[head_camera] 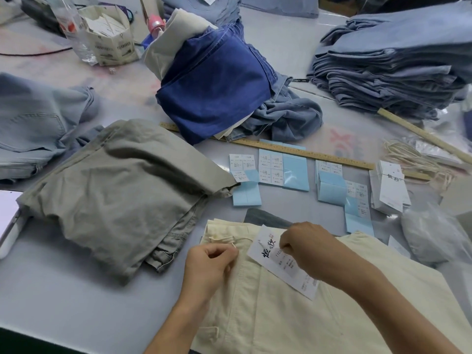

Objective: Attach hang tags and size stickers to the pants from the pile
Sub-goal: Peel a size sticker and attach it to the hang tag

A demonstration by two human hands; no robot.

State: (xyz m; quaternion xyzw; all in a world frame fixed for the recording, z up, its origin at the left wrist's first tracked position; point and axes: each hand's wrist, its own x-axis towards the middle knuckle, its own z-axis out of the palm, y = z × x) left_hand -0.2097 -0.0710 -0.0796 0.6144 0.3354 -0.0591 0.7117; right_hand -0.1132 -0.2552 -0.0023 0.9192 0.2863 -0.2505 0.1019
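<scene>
Cream pants (268, 315), a white hang tag (286, 267) with black lettering, grey-green pants (115, 190), pale-blue sticker sheets (293, 172).

I see a long wooden ruler (301, 150) lying flat across the pale tabletop (76, 290), its far end tucked under heaped cloth. A second wooden ruler (421, 135) runs slantwise at my right. At the far left stands a clear plastic bottle (72, 26), just beside a printed paper bag (112, 44). A black cable (35, 52) trails near them. A pink-capped object (155, 23) sits behind. A white device (10, 221) lies at the left edge.
</scene>
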